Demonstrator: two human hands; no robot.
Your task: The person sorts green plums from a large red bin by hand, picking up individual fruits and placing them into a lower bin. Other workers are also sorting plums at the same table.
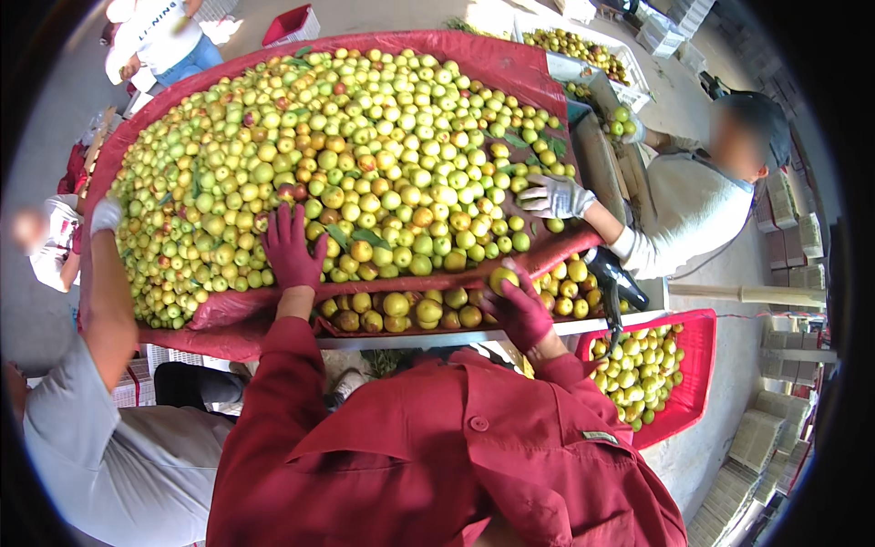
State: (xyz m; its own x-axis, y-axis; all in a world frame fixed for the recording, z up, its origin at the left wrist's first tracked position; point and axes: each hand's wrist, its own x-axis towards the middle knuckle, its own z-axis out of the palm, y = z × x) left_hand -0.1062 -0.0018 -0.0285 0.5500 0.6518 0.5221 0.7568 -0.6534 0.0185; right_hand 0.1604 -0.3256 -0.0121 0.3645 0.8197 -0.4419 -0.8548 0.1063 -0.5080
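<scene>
A large heap of green, yellow and reddish round fruit (pixel 383 157) lies on a table covered with red sheeting (pixel 478 48). My left hand (pixel 294 247), in a dark red glove, rests on the near part of the heap with its fingers apart, beside a few dark red fruits (pixel 290 192). My right hand (pixel 523 311), gloved alike, holds a yellow-green fruit (pixel 503 279) over the table's near edge. Below the rolled sheeting edge runs a narrow trough with larger yellow and reddish fruit (pixel 396 305). Green leaves (pixel 369 238) lie among the heap.
A co-worker in white gloves (pixel 571 196) reaches in from the right. At the left, another person's gloved hand (pixel 106 214) touches the heap. A red crate of fruit (pixel 701 369) stands at the lower right, a white crate (pixel 632 61) at the upper right. More people stand at the upper left.
</scene>
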